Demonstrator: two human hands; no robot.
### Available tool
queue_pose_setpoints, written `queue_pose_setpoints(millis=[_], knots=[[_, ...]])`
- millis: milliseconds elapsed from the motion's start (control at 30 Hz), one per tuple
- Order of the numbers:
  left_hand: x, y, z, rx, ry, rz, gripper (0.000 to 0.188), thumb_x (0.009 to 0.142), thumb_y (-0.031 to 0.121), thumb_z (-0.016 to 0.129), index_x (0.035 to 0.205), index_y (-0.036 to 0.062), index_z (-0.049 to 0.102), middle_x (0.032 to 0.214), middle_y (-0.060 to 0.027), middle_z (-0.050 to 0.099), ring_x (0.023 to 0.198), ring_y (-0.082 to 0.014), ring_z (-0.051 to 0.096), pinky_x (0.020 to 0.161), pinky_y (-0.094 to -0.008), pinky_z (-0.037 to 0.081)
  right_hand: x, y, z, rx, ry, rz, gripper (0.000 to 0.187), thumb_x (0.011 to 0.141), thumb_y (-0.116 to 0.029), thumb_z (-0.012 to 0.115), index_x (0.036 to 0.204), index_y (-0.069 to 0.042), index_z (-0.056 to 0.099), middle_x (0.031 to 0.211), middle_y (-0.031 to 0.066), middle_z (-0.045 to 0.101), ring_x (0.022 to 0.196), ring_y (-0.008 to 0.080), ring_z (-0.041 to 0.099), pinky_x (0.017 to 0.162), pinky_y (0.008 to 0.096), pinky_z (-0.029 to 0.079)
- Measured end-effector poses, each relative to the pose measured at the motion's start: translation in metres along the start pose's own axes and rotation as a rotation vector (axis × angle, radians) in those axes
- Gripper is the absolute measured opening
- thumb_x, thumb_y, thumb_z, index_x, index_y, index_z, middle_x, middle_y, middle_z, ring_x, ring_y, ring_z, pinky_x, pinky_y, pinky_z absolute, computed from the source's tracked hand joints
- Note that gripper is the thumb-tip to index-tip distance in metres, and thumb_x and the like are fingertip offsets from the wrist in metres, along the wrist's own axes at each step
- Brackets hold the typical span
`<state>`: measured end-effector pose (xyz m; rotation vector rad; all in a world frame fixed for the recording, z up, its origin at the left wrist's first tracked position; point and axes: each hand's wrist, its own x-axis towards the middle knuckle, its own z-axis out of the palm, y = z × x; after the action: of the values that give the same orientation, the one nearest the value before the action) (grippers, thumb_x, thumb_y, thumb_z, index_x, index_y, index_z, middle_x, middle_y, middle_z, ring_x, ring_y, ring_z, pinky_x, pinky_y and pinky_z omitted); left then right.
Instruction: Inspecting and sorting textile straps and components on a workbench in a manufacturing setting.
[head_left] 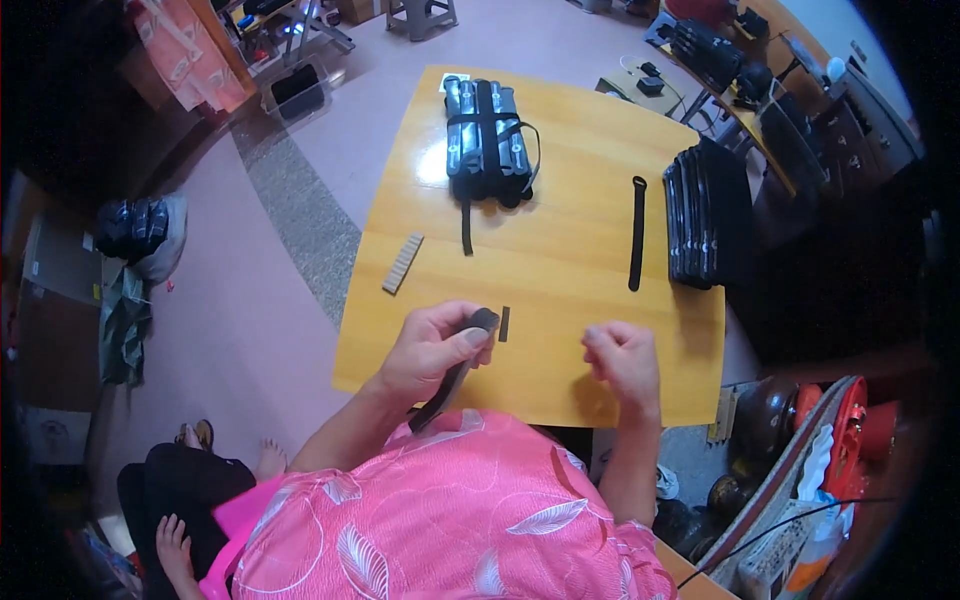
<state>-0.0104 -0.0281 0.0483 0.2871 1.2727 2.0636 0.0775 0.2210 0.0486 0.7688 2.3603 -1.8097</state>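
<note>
My left hand is closed round a black strap, whose free end hangs down toward the pink shirt. The strap's upper end is folded between thumb and fingers. Just right of those fingertips a short dark strip lies on the table. Over the table's near right part, my right hand has its fingers curled together; whatever they may hold is hidden. Farther off sits a bundle of silver and black packs bound with crossed black straps. A long black strap with a slotted end lies flat at the right.
A beige ridged strip rests at the table's left. A stack of black flat packs stands on its right edge. Another person's hand and legs are at lower left. Crowded goods fill the lower right beside the wooden table.
</note>
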Motion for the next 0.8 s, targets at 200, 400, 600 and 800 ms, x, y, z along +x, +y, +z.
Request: queue_pose_setpoints(millis=[200,400,600,800], knots=[[-0.007,-0.001,0.011,0.081,-0.144,0.015,0.018,0.089,0.011,0.062,0.102,-0.0009,0.059,0.086,-0.0017,0.059,0.077,-0.0085,0.055,0.069,-0.0226,0.045,-0.032,-0.042,0.046,0.276,-0.259,-0.133,0.018,0.086,-0.016,0.068,0.089,0.001,0.068,0.071,0.0004,0.062,0.059,0.0054,0.055,0.051,0.0212,0.044],[-0.014,-0.001,0.019,0.161,-0.145,0.034,0.016,0.088,0.01,0.064,0.099,-0.0009,0.059,0.09,-0.0031,0.058,0.08,-0.0088,0.054,0.069,-0.0224,0.043,-0.033,-0.042,0.048,0.332,-0.382,-0.09,0.021,0.087,-0.019,0.068,0.093,0.001,0.068,0.073,0.0006,0.064,0.059,0.0054,0.055,0.052,0.0204,0.044],[-0.014,0.0,0.025,0.238,-0.154,0.075,0.015,0.087,0.007,0.062,0.1,-0.0014,0.059,0.09,-0.0018,0.057,0.079,-0.008,0.053,0.068,-0.0218,0.043,-0.034,-0.037,0.046,0.349,-0.369,-0.083,0.021,0.087,-0.02,0.068,0.092,0.001,0.068,0.072,-0.0001,0.063,0.059,0.0048,0.055,0.052,0.0199,0.044],[-0.013,-0.003,0.029,0.497,-0.12,0.22,0.015,0.086,0.005,0.062,0.098,-0.0028,0.057,0.087,-0.0036,0.056,0.077,-0.0097,0.054,0.065,-0.0237,0.042,-0.035,-0.033,0.049,0.371,-0.343,-0.091,0.017,0.088,-0.016,0.064,0.091,0.001,0.067,0.071,-0.0004,0.062,0.058,0.0046,0.054,0.052,0.02,0.044]])
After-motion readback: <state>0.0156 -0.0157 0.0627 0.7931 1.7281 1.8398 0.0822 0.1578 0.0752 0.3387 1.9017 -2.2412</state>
